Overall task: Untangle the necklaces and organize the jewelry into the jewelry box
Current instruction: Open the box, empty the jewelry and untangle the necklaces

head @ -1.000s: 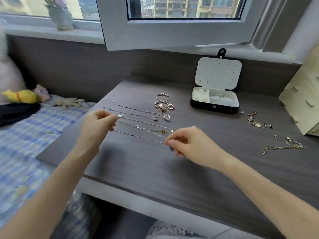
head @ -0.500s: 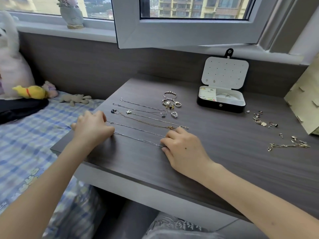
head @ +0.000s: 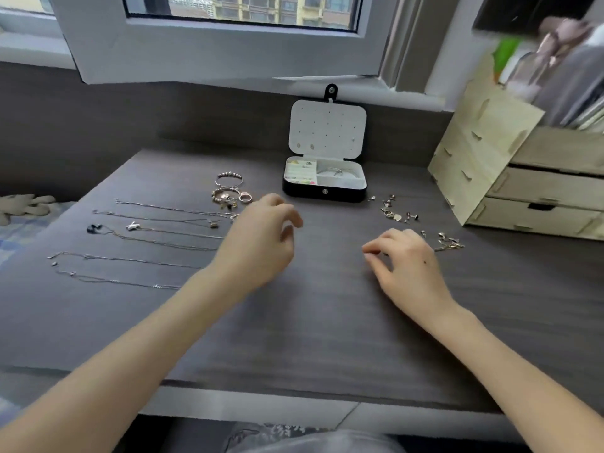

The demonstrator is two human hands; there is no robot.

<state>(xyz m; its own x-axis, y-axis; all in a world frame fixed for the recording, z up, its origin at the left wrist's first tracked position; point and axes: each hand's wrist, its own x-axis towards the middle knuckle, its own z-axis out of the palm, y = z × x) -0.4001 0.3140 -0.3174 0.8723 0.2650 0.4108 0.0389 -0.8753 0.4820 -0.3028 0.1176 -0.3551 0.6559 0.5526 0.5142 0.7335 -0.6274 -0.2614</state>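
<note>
Both hands withdrawn from nearest necklace [head: 130, 261], now left laid straight at left of surface [head: 327, 338]. Left hand [head: 258, 246] raised over mid-surface, fingers loosely curled, nothing held. Right hand [head: 410, 269] lowered just beside small tangled chain [head: 449, 245], fingers relaxed, nothing gripped. Other necklaces [head: 132, 226] laid in rows behind. Box [head: 325, 191] open at back; bracelets [head: 228, 191] left of it, earrings [head: 397, 214] right.

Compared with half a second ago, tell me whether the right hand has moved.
Yes. The right hand went rightward: then left of the jewelry box, now right of it, beside the gold chain.
</note>
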